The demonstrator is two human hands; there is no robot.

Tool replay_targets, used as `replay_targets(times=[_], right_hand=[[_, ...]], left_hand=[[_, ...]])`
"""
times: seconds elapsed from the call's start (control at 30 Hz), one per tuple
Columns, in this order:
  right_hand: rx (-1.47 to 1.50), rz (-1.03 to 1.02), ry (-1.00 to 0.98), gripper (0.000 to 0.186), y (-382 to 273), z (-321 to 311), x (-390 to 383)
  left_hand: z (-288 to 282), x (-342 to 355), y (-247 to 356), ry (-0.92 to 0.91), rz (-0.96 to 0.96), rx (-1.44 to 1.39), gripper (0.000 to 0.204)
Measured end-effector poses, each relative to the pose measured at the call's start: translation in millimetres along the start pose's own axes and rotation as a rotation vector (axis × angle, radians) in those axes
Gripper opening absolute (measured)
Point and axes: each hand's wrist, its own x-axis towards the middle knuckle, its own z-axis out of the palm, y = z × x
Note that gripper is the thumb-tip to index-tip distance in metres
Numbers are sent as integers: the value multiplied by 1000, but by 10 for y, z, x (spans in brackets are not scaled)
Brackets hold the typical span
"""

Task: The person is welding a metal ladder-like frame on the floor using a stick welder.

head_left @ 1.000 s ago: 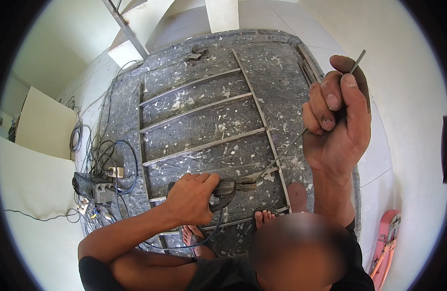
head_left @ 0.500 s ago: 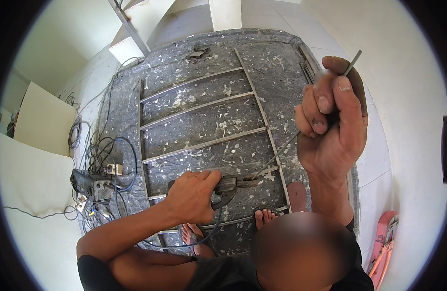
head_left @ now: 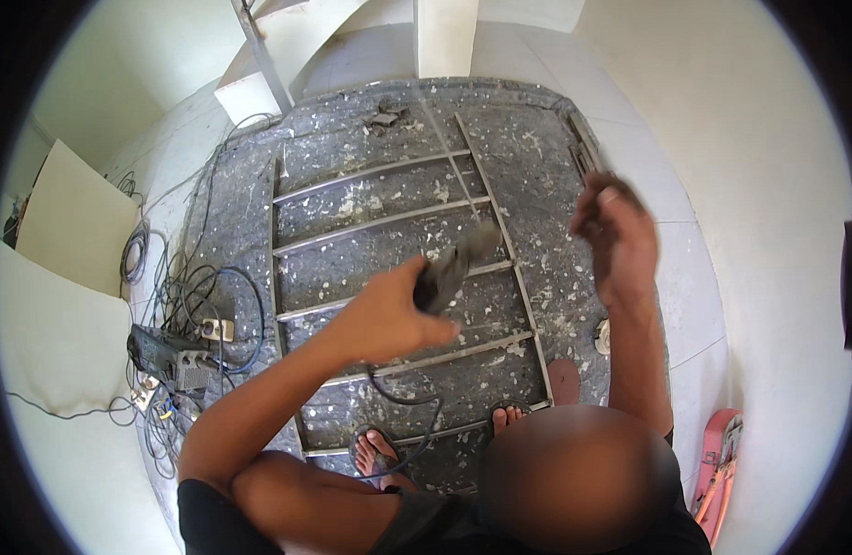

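My left hand (head_left: pixel 384 314) grips a dark electrode holder (head_left: pixel 449 273), blurred by motion and tilted up and away from me. A thin rod (head_left: pixel 454 162) extends from its jaws toward the far side, above a ladder-like steel frame (head_left: pixel 523 296) that lies on the paint-spattered mat (head_left: pixel 232 166). A black cable hangs below the holder. To the right, my right hand (head_left: pixel 618 240) is raised over the mat beside the frame, its fingers curled and smeared, so whether anything is in them is unclear.
At left, a welding machine (head_left: pixel 172 356) sits among tangled cables and power sockets (head_left: pixel 217 329). Metal scraps (head_left: pixel 386 118) and bars (head_left: pixel 583 139) lie on the mat's far part. A pink tool (head_left: pixel 717 444) rests by the right wall. My sandalled feet are at the frame's near end.
My left hand has swung the holder upward, the rod now pointing away from me. My right hand has come off the rod and moved down.
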Motion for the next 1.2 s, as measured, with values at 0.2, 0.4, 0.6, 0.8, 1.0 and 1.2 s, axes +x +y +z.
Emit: replay_targets(times=[0.2,0.4,0.6,0.8,1.0,1.2], right_hand=[[-277,22,-551,31,255,477,-275],[-216,-159,-163,26,-85,1029,-302],[-211,-244,-28,28,-393,1458,-347],[-372,-138,51,24,-201,1371,-277],[-387,-10,90,23,136,1084,291],[-442,40,155,24,510,95,1061]], left_hand=[[-453,469,601,8,409,-182,58],[-465,458,779,104,678,-245,67],[-349,72,-247,-496,524,-702,62],[-328,-273,-1178,-610,316,-799,45],[-100,-300,-1686,-545,151,-741,44],[117,-30,-2098,-834,-153,-303,46]])
